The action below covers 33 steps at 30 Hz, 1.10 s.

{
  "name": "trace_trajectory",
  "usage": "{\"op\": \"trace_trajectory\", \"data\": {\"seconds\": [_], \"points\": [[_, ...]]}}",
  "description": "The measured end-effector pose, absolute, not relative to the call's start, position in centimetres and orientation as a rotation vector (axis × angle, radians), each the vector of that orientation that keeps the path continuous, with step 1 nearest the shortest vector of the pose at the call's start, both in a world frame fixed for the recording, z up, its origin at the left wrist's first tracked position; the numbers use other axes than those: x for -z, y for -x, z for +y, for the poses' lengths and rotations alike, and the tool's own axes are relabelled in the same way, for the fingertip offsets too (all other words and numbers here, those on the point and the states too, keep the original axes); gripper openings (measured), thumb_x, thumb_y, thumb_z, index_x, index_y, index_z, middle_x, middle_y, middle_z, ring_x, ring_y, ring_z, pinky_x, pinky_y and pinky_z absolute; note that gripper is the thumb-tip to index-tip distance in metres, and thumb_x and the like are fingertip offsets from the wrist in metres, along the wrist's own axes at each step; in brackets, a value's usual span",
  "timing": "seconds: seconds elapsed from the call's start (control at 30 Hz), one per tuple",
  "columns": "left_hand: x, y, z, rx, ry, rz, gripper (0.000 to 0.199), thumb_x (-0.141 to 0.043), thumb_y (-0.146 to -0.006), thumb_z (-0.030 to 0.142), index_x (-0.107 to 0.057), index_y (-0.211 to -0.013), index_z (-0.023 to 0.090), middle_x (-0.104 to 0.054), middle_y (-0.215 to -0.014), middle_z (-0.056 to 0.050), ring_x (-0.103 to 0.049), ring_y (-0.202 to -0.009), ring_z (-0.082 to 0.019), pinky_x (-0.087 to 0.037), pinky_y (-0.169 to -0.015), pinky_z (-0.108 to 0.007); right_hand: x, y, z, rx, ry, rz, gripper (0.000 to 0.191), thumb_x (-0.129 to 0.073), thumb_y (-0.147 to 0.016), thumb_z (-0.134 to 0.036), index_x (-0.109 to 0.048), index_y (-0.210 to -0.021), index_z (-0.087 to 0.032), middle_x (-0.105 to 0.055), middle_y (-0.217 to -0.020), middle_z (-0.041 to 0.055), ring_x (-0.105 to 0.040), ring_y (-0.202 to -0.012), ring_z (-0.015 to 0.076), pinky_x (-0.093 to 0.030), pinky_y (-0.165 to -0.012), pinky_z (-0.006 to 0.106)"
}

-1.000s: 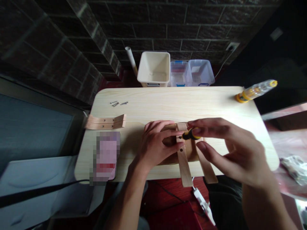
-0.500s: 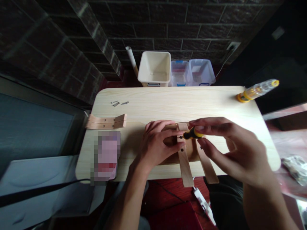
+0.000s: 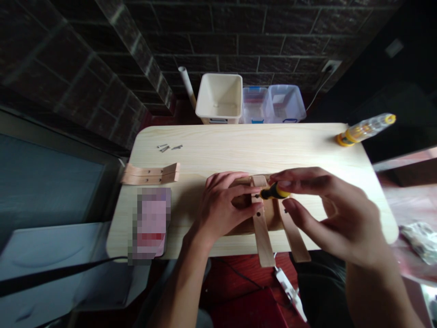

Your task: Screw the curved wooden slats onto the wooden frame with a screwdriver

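The wooden base (image 3: 273,216) is lying on the table (image 3: 246,150), with two pale strips running across it: a left strip (image 3: 262,239) and a right strip (image 3: 296,237), both jutting past its near edge. The left hand (image 3: 220,202) is resting on the left part of the base, its thumb and forefinger spreading apart over the left strip, around the upper hole. The right hand (image 3: 327,209) is reaching in from the base's right, its thumb and forefinger closing on the handle of a black-and-yellow screwdriver (image 3: 274,191), which is leaning with its tip end at that hole. Far to the left of the base, curved wooden pieces (image 3: 150,174) are lying together, and loose screws (image 3: 165,148) are lying beyond these. A yellow-and-clear container (image 3: 365,130) is sitting to the base's far right. Beyond the base, past the table, a cream bin (image 3: 219,91) is standing.
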State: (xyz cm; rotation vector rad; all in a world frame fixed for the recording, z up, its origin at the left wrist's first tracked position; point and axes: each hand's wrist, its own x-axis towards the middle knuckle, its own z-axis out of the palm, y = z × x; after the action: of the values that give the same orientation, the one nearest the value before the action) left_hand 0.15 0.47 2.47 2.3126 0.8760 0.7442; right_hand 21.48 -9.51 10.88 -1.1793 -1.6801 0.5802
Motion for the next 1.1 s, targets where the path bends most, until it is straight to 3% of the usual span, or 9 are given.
{"op": "trace_trajectory", "data": {"seconds": [1.1], "points": [[-2.43,-0.29,0.39,-0.763,-2.296,0.884,0.023,-0.090,-0.088,0.043,-0.085,-0.110,0.037,-0.079,-0.133,0.002,-0.069,-0.129,-0.026,-0.046,-0.114,-0.049,-10.69,-21.73,-9.62,-0.585,1.193,-1.657,0.048,-0.075,-0.091,0.001,-0.073,-0.131,-0.026,-0.078,-0.127,0.0053,-0.076,-0.121,0.0215,-0.063,-0.105,0.033]]}}
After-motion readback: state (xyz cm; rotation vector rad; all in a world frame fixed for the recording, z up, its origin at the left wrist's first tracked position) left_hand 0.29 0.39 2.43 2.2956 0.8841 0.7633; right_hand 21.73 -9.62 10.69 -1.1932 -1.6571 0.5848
